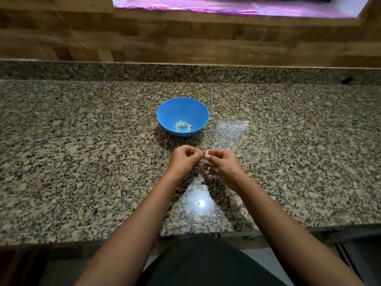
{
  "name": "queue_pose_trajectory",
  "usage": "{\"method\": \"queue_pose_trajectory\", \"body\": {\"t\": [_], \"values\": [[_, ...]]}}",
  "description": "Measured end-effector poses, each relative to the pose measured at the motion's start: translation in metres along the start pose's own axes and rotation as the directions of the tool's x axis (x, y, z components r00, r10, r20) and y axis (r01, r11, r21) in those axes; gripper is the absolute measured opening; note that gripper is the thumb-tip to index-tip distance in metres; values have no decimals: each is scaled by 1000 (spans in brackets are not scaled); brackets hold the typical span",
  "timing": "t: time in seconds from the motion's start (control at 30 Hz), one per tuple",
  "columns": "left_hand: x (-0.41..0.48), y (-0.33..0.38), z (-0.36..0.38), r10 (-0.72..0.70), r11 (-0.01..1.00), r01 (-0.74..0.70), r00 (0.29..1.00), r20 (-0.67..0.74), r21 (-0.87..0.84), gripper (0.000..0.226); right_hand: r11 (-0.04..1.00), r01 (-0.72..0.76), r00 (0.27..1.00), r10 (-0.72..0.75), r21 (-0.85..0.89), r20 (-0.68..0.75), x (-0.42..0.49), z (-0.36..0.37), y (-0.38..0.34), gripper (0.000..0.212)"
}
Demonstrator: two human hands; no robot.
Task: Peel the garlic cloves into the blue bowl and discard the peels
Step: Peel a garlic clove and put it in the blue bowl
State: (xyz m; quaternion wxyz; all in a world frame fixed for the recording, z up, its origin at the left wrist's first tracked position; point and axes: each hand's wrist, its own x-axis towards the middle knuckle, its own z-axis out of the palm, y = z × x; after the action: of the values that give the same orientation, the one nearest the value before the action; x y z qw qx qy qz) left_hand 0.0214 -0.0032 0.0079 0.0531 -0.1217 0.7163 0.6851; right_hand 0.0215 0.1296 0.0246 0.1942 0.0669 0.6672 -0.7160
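Head view shows the left hand [183, 159] and right hand [221, 163] pinching one garlic clove [206, 154] together, just near of the blue bowl [165, 114] holding peeled cloves [183, 126]; peeling seems underway, and next the clean clove should drop into that bowl.

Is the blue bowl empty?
No, the blue bowl has a little pile of peeled garlic cloves lying at its bottom.

Blue bowl [165, 112] upright, holding pale peeled cloves [183, 126]
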Motion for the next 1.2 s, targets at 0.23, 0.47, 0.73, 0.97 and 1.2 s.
{"method": "queue_pose_trajectory", "body": {"t": [0.23,0.47,0.73,0.97,1.2], "values": [[6,3,-4,12,997,-10,1000,26,-80,15,994,35,999,-38,-108,-29,2,-5,-4,20],[9,5,1,-55,989,69,992,110,-134,3,953,129,984,-156,-275,-80,2,-3,-5,11],[10,11,4,-132,971,147,987,88,-187,5,898,171,969,-227,-405,-94,2,-7,-2,2],[14,10,8,-165,960,175,984,63,-218,6,923,155,974,-203,-352,-103,3,-9,-2,3],[14,14,9,-160,960,179,982,104,-214,4,929,156,972,-205,-335,-118,5,-13,-2,3]]}}
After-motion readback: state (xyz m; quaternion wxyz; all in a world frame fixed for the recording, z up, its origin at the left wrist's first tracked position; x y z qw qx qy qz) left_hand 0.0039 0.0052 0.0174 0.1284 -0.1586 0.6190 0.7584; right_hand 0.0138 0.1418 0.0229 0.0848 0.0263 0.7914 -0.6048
